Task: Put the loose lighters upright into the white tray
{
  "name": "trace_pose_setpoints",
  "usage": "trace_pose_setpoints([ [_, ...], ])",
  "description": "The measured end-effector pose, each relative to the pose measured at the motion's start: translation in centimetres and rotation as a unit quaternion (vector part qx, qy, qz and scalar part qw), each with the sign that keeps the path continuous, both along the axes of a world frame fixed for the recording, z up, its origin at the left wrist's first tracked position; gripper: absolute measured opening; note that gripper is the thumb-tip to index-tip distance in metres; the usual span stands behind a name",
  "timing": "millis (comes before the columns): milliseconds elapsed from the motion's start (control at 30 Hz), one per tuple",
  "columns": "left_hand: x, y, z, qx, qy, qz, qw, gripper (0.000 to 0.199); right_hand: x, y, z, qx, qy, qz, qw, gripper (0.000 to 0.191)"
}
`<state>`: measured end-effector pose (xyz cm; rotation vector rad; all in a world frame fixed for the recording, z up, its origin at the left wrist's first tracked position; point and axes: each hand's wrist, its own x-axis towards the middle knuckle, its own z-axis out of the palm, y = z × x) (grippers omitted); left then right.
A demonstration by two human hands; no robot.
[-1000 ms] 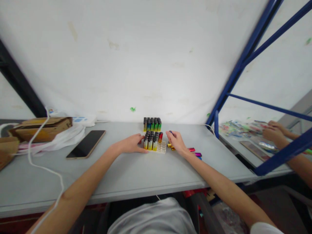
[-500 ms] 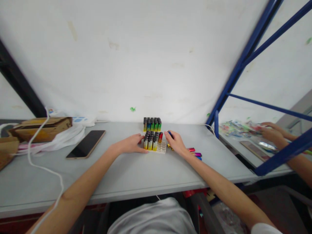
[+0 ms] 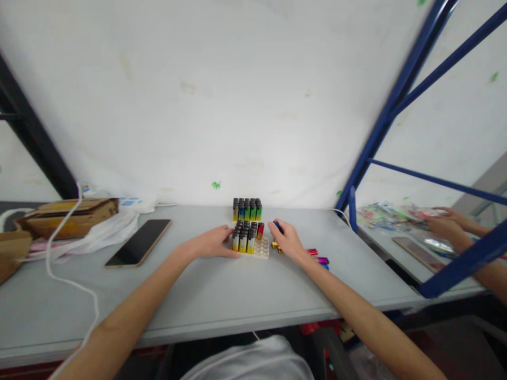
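In the head view I am working with both hands over a grey table. The left hand is lying at the left end of a pale tray; its thumb and fingers are standing well apart, the thumb tip touching the tray's front left corner, and whether they are pressing on it I am unable to tell. The right hand is pinching a dark blue lighter between closed thumb and fingers, the lighter's upper part showing above the grip, just to the right of the tray and apart from it. White and yellow lighters with black tops are filling the tray's left part, right beside the left fingers, and a red lighter is standing next to them, near bare holes. Gold lighters are lying under the right hand, partly hidden by it, while a purple lighter is lying near the right wrist. A second block of lighters is standing behind the tray.
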<state>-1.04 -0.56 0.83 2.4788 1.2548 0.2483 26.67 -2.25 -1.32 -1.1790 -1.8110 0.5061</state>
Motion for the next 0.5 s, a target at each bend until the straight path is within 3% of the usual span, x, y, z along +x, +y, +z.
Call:
trace_pose_setpoints([
  [100,0.0,-0.2,0.1,0.001,0.005,-0.001,1.0,0.062,0.2,-0.3,0.5,0.009,-0.012,0.043,0.999,0.038],
  [267,-0.2,-0.2,0.2,-0.006,-0.003,0.003,1.0,0.063,0.5,-0.7,1.3,0.123,-0.116,0.076,0.983,0.038],
  [367,-0.3,-0.1,0.0,-0.003,-0.003,0.005,1.0,0.066,0.4,-0.7,1.3,0.088,-0.172,0.087,0.977,0.04],
  [500,-0.5,0.2,-0.3,-0.006,-0.012,0.01,1.0,0.07,0.2,-0.5,1.0,0.06,-0.169,0.085,0.98,0.038],
])
